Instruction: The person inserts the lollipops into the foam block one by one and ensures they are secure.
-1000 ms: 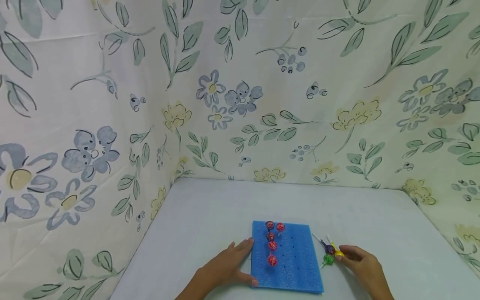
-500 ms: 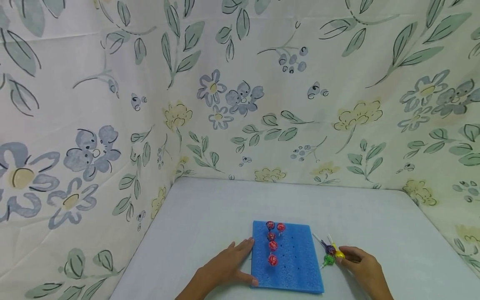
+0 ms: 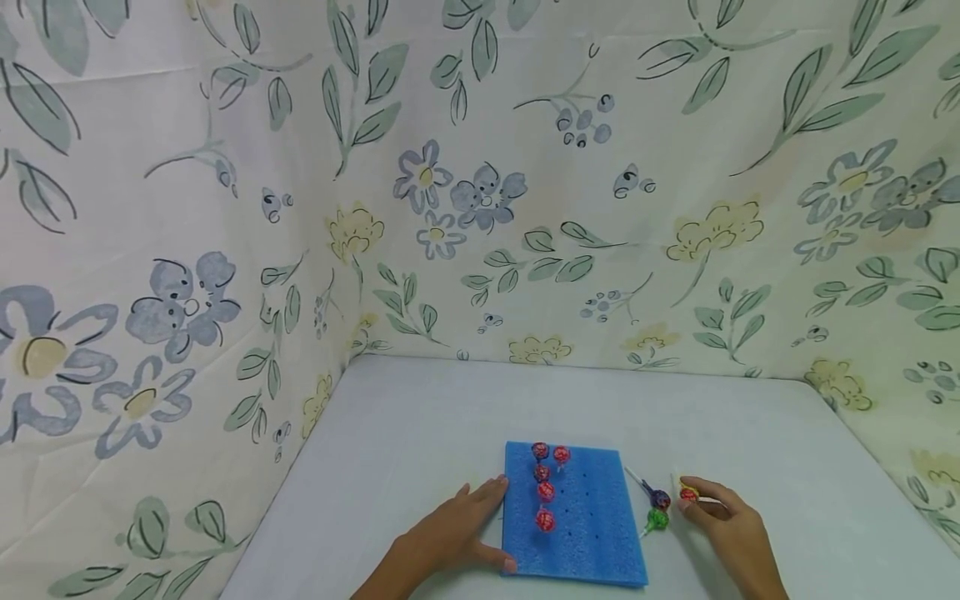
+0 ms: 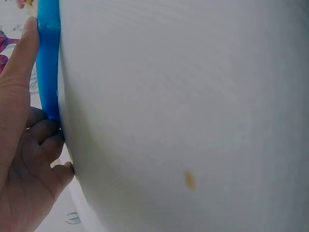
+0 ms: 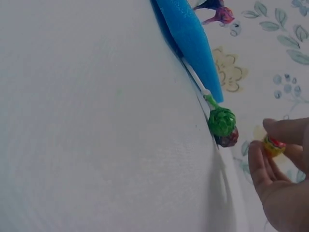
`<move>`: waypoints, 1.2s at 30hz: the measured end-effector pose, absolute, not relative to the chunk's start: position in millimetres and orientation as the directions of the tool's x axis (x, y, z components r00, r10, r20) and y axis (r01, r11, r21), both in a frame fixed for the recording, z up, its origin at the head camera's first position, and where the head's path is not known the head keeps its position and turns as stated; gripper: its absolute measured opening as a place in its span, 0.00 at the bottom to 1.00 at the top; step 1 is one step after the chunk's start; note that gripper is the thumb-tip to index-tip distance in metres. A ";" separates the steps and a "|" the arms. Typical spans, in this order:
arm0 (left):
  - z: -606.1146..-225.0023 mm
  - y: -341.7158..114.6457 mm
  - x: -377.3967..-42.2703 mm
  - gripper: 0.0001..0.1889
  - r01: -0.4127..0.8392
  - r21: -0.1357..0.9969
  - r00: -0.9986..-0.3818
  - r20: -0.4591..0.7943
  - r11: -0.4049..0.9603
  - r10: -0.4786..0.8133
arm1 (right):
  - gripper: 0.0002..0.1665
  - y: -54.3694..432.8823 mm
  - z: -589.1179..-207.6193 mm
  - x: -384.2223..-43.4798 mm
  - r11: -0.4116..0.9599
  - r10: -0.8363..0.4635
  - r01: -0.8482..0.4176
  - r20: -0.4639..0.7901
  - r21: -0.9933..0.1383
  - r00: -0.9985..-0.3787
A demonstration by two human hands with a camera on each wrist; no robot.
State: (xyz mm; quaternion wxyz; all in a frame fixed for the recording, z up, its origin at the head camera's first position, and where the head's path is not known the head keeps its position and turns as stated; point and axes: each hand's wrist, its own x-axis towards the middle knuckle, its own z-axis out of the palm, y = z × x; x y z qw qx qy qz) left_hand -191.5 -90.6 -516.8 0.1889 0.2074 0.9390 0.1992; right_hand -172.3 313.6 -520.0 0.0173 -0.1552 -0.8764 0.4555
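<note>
My left hand (image 3: pixel 452 527) rests along the left side of a blue foam board (image 3: pixel 617 542), fingers spread, with the thumb at its near left corner. In the left wrist view the board's blue edge (image 4: pixel 48 63) runs beside those fingers. Several red-wrapped lollipops (image 3: pixel 545 492) stand upright in the board. My right hand (image 3: pixel 726 518) pinches a yellow and red lollipop (image 5: pixel 273 146) by its head between thumb and fingertips, its white stick pointing up in the head view. Left of that hand lie a purple lollipop (image 3: pixel 660 499) and a green lollipop (image 3: pixel 657 520).
Rows of small holes (image 3: pixel 591 514) dot the board's middle and right. The white table (image 3: pixel 420 417) extends around it, and flower-printed cloth (image 3: pixel 525 275) hangs behind and at the sides.
My right hand has lifted the yellow lollipop away from the purple and green ones and turned it, so red shows on its wrapper. The left hand and board have not moved.
</note>
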 end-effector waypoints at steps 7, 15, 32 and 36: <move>-517.7 -90.4 -191.1 0.61 0.288 0.461 -0.849 -0.283 0.840 0.447 | 0.30 304.7 -516.5 -169.6 0.520 0.331 0.189 -0.007 -0.833 -0.944; -517.4 -90.5 -190.5 0.60 0.292 0.458 -0.848 -0.282 0.840 0.449 | 0.31 299.1 -513.9 -169.5 0.441 0.285 0.078 0.057 -0.894 -0.957; -516.4 -90.6 -191.2 0.60 0.307 0.450 -0.840 -0.285 0.838 0.461 | 0.26 280.5 -510.5 -171.8 0.548 0.223 -0.071 0.227 -0.834 -0.948; -516.0 -91.3 -191.4 0.60 0.307 0.451 -0.840 -0.286 0.838 0.461 | 0.29 278.3 -510.7 -173.2 0.533 0.212 -0.051 0.192 -0.844 -0.958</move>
